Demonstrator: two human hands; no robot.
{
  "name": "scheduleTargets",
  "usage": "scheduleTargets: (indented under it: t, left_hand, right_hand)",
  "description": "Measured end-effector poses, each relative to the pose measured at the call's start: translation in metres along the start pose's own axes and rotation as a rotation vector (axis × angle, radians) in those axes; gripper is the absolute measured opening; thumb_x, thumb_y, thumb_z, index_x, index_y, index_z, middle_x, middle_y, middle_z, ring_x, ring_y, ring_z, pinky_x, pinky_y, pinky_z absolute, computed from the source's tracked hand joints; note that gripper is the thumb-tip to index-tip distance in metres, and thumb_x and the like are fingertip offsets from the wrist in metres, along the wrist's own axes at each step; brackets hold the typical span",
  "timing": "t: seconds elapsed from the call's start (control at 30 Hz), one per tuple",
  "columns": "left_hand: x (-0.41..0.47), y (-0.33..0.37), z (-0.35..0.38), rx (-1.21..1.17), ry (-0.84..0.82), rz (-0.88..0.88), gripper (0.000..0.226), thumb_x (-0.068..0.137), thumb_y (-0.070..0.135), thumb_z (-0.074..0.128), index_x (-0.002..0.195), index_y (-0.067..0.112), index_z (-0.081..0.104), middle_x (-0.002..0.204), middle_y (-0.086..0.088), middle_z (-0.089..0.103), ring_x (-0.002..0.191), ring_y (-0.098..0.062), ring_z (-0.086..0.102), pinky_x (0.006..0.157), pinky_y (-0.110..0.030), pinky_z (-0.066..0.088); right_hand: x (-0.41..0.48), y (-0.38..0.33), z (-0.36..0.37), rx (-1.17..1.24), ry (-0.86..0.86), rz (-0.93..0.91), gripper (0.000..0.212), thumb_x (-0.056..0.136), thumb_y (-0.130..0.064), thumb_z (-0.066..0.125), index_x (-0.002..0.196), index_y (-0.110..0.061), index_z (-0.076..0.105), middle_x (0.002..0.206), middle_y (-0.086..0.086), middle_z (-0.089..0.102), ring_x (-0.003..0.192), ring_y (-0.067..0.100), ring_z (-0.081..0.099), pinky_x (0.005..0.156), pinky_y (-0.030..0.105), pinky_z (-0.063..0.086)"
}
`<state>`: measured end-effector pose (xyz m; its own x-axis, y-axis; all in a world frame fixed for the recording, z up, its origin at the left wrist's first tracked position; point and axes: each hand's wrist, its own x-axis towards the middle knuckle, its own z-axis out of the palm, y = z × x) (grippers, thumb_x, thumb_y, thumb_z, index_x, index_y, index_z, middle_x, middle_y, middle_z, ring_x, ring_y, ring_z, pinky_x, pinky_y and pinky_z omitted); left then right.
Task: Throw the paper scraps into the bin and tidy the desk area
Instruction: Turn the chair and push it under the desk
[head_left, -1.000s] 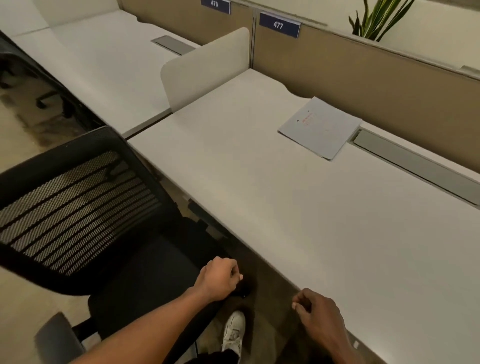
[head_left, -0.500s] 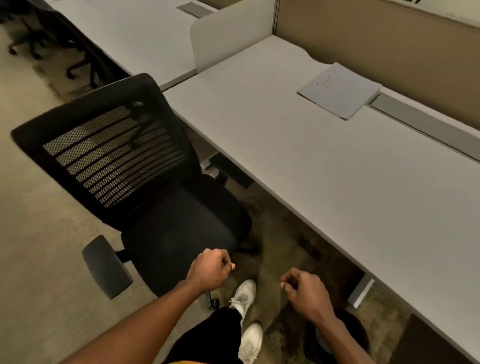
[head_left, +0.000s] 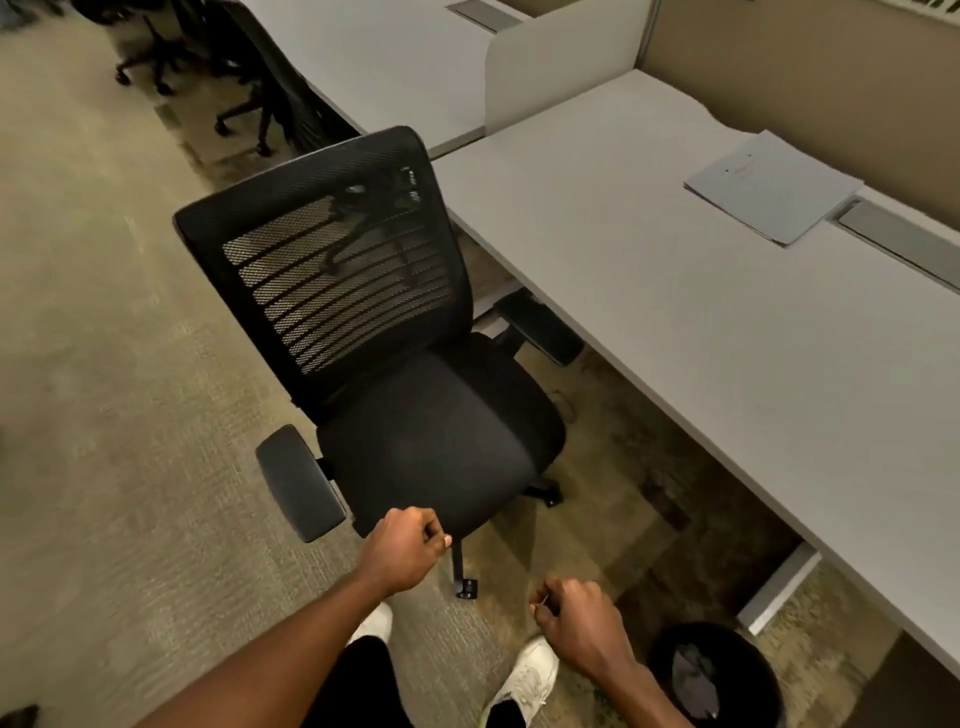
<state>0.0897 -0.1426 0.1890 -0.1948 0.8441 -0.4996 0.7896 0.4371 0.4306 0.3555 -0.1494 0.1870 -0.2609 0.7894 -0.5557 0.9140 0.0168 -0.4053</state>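
Left hand (head_left: 405, 545) loosely fisted at front edge of black mesh chair (head_left: 415, 364), empty; right hand (head_left: 582, 618) curled, contents unclear. Chair pulled out from grey surface (head_left: 727, 364) bearing a folder (head_left: 774, 189). Black bin (head_left: 670, 649) with crumpled scraps (head_left: 696, 680) under surface edge.

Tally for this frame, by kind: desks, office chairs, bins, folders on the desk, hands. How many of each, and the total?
Desks: 2, near desk, far desk
Office chairs: 2 clear, nearest, background
Bins: 1
Folders: 1
Hands: 2, left hand, right hand
Total: 8
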Motion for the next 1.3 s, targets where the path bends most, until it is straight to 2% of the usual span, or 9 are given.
scheduleTargets:
  t: [0.1, 0.37, 0.43, 0.6, 0.7, 0.87, 0.97, 1.17, 1.3]
  left_hand:
    - [0.003, -0.032, -0.022, -0.011, -0.010, 0.004, 0.023, 0.096, 0.043, 0.073, 0.086, 0.022, 0.073, 0.079, 0.007, 0.075, 0.077, -0.012, 0.071, 0.078, -0.040, 0.064]
    - [0.044, -0.142, -0.130, 0.076, 0.046, 0.053, 0.022, 0.095, 0.043, 0.074, 0.081, 0.027, 0.070, 0.076, 0.009, 0.072, 0.075, -0.009, 0.070, 0.070, -0.032, 0.056]
    - [0.061, -0.172, -0.167, 0.074, 0.059, 0.067, 0.018, 0.096, 0.038, 0.074, 0.090, 0.022, 0.076, 0.084, 0.004, 0.077, 0.081, -0.014, 0.073, 0.077, -0.034, 0.059]
    - [0.102, -0.227, -0.250, -0.014, 0.182, 0.034, 0.014, 0.095, 0.029, 0.076, 0.090, 0.016, 0.075, 0.083, -0.002, 0.077, 0.083, -0.025, 0.076, 0.073, -0.034, 0.057]
    - [0.133, -0.242, -0.292, -0.139, 0.262, -0.006, 0.033, 0.091, 0.037, 0.082, 0.106, 0.010, 0.071, 0.093, -0.006, 0.075, 0.090, -0.026, 0.073, 0.079, -0.035, 0.055]
    - [0.178, -0.235, -0.340, -0.327, 0.313, -0.041, 0.089, 0.081, 0.054, 0.086, 0.146, 0.008, 0.045, 0.138, -0.013, 0.062, 0.124, -0.032, 0.062, 0.105, -0.045, 0.054]
    - [0.196, -0.228, -0.360, -0.434, 0.311, 0.004, 0.102, 0.074, 0.062, 0.087, 0.150, 0.015, 0.039, 0.145, -0.005, 0.056, 0.127, -0.027, 0.061, 0.109, -0.047, 0.054]
    - [0.229, -0.212, -0.377, -0.733, 0.259, 0.231, 0.047, 0.086, 0.032, 0.087, 0.120, 0.018, 0.058, 0.128, 0.000, 0.074, 0.115, -0.016, 0.075, 0.107, -0.045, 0.059]
    - [0.238, -0.208, -0.374, -0.804, 0.270, 0.196, 0.033, 0.099, 0.034, 0.072, 0.123, 0.011, 0.066, 0.123, -0.002, 0.078, 0.110, -0.016, 0.076, 0.102, -0.045, 0.062]
  right_hand:
    - [0.014, -0.036, 0.016, -0.009, -0.008, -0.027, 0.007, 0.096, -0.032, 0.062, 0.099, -0.031, 0.068, 0.091, -0.010, 0.072, 0.083, 0.006, 0.067, 0.069, 0.025, 0.055]
    - [0.069, -0.152, 0.062, 0.057, 0.114, -0.010, 0.008, 0.087, -0.033, 0.061, 0.093, -0.035, 0.066, 0.082, -0.017, 0.068, 0.079, 0.005, 0.064, 0.069, 0.031, 0.055]
    - [0.081, -0.184, 0.075, 0.086, 0.140, 0.003, 0.009, 0.084, -0.039, 0.061, 0.092, -0.036, 0.064, 0.083, -0.018, 0.068, 0.082, 0.007, 0.065, 0.067, 0.030, 0.053]
    - [0.108, -0.251, 0.102, 0.138, 0.171, 0.017, 0.022, 0.081, -0.049, 0.065, 0.100, -0.038, 0.063, 0.093, -0.015, 0.073, 0.094, 0.014, 0.071, 0.076, 0.032, 0.054]
    - [0.122, -0.285, 0.118, 0.110, 0.138, 0.005, 0.036, 0.080, -0.055, 0.067, 0.111, -0.036, 0.061, 0.105, -0.012, 0.071, 0.102, 0.019, 0.069, 0.081, 0.034, 0.053]
    - [0.141, -0.315, 0.151, 0.019, 0.039, -0.006, 0.063, 0.081, -0.060, 0.071, 0.132, -0.031, 0.047, 0.126, 0.000, 0.056, 0.120, 0.025, 0.057, 0.093, 0.044, 0.053]
    - [0.154, -0.322, 0.167, -0.050, 0.019, -0.010, 0.080, 0.080, -0.060, 0.073, 0.142, -0.025, 0.036, 0.136, 0.007, 0.048, 0.128, 0.029, 0.049, 0.098, 0.048, 0.053]
    - [0.177, -0.330, 0.198, -0.209, 0.000, -0.004, 0.102, 0.076, -0.062, 0.075, 0.153, -0.015, 0.026, 0.143, 0.014, 0.046, 0.131, 0.035, 0.045, 0.108, 0.053, 0.042]
    - [0.184, -0.338, 0.217, -0.229, 0.037, 0.057, 0.098, 0.079, -0.053, 0.078, 0.152, -0.013, 0.026, 0.139, 0.017, 0.049, 0.129, 0.037, 0.048, 0.106, 0.054, 0.041]
